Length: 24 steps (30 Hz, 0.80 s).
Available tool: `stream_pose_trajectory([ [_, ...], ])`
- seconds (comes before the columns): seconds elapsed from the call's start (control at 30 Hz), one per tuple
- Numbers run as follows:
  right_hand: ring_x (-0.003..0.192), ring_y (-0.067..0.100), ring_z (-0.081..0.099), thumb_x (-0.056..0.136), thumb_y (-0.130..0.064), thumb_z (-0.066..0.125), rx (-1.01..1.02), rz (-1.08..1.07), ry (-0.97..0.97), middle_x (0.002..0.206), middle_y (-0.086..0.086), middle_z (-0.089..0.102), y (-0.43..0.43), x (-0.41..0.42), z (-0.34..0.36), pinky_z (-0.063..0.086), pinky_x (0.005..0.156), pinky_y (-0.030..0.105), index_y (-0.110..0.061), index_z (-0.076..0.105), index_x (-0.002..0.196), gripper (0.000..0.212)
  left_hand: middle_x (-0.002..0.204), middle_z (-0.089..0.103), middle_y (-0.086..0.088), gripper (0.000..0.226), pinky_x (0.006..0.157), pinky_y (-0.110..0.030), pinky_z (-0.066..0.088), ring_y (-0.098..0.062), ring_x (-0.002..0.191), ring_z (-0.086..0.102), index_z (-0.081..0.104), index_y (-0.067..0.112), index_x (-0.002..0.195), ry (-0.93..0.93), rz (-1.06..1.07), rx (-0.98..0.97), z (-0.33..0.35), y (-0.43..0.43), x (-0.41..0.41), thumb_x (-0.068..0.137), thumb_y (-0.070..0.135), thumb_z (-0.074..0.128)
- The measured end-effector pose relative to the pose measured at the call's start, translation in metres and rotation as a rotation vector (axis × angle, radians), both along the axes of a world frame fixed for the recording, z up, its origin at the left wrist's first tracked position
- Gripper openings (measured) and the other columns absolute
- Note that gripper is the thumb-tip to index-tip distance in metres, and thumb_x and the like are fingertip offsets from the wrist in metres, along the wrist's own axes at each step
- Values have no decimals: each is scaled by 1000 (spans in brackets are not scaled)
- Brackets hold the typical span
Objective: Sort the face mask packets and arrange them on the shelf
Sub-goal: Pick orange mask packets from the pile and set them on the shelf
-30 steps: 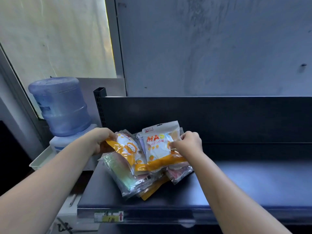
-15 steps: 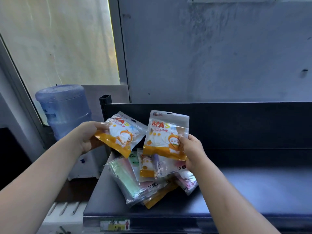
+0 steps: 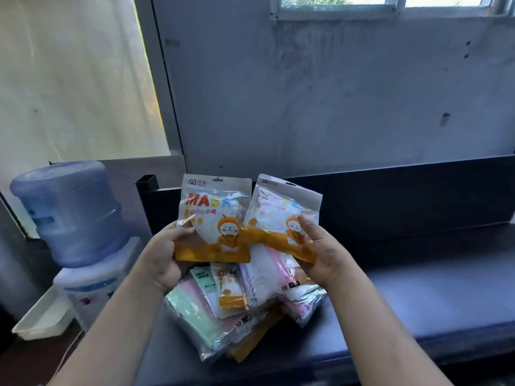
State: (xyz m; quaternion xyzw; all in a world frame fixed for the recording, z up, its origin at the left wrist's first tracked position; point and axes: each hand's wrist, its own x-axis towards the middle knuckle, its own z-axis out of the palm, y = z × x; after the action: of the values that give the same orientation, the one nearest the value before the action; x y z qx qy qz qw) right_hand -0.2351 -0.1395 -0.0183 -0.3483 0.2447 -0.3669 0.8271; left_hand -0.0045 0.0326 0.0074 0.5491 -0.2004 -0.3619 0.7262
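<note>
Both packets had come closer together and higher since half a second before, their lower edges now overlapping above the pile. Left fingers [image 3: 182, 232] were curled round the left edge of the left packet [image 3: 214, 218], thumb on its front, the left hand [image 3: 164, 254] closed on it and holding it upright, so that the word MASK and an orange cartoon figure faced the camera. Right fingers [image 3: 308, 227] lay across the front of the right packet [image 3: 281, 218], the right hand [image 3: 323, 254] cupping it from below and gripping its orange bottom corner; this packet leaned to the right, its front paler and glare-washed, its printing hard to read. Its lower left corner lay over the bottom right of the left packet. Beneath both hands the pile [image 3: 234, 302] of other packets lay on the shelf [image 3: 418, 296]: a green one [image 3: 192, 313] at the left, a small orange-banded one [image 3: 230, 288] in the middle, a pink and white one [image 3: 267, 277] just under the right packet, and clear ones overlapping toward the front edge. The shelf was dark, with a dark back panel [image 3: 404, 196] behind it. Left of the shelf stood a water dispenser [image 3: 92, 285] carrying a blue bottle [image 3: 69, 210]. Behind rose a grey wall [image 3: 306, 93], with a window [image 3: 390, 4] at the top.
</note>
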Motion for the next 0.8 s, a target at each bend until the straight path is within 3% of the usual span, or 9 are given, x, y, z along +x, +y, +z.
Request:
stream_pose_trajectory([
  [0.1,75,25,78,88,-2,74,-85,-38,29,91,13,78,-1,-12,0,62,60,35,0,65,123,36,120,75,-20,25,95,-55,57,-38,106,72,70,14,120,51,32,-35,-14,-9,-12,102,14,52],
  [0.33,76,27,77,93,-4,71,-118,-237,128,98,17,79,-8,-61,-23,64,63,37,-4,71,115,22,101,79,-13,22,61,-38,63,-27,81,78,71,14,109,58,9,-68,-30,-24,-51,105,13,50],
  [0.47,80,28,77,97,-6,65,-65,-335,110,101,17,79,-20,-108,-39,65,64,37,-4,71,116,20,113,79,-16,27,65,-37,65,-30,94,78,70,9,122,30,-63,-54,-31,-39,-86,105,9,49],
  [0.6,97,35,76,99,-8,62,-43,-365,135,109,19,78,-36,-164,-44,63,85,48,-5,70,118,20,114,78,-20,29,65,-39,66,-32,95,78,68,5,124,67,-104,-77,-30,-58,-132,104,7,47],
  [0.73,98,34,77,101,-14,63,-40,-394,199,108,18,79,-64,-246,-44,63,74,40,-6,68,121,23,122,75,-20,34,81,-46,65,-32,103,76,65,5,132,99,-117,-105,-37,-89,-192,102,6,49],
  [0.8,98,33,77,101,-14,63,-52,-402,205,107,17,79,-79,-281,-43,62,72,39,-6,69,121,22,120,76,-18,32,85,-47,62,-31,102,77,68,7,126,104,-147,-121,-37,-102,-226,101,5,48],
])
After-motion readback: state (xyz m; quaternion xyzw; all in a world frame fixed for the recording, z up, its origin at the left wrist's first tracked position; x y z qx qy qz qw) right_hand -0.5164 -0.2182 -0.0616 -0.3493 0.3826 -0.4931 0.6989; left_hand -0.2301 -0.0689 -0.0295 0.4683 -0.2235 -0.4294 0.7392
